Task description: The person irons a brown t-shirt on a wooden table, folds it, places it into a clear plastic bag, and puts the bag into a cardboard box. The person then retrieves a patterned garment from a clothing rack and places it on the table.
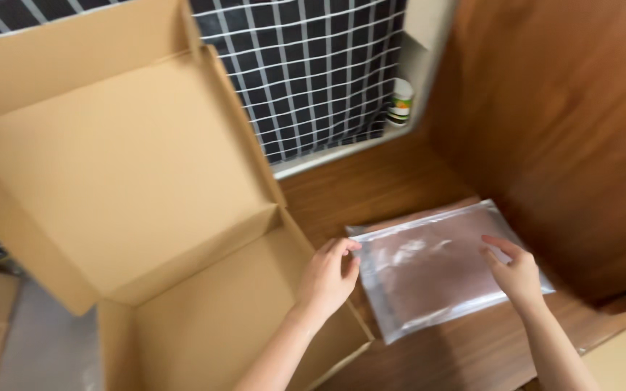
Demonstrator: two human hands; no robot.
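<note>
Wooden floor point(429, 181), wooden panel point(559, 108), dark checked fabric point(313, 65).

From my remote seat, I see a dark wooden table point(414, 188) carrying an open cardboard box point(204, 318) at its left, lid flap raised, and a flat clear plastic bag point(429, 271) with a brownish sheet inside lying just beside the box's right wall. A wood-panel wall rises along the table's right edge.
</note>
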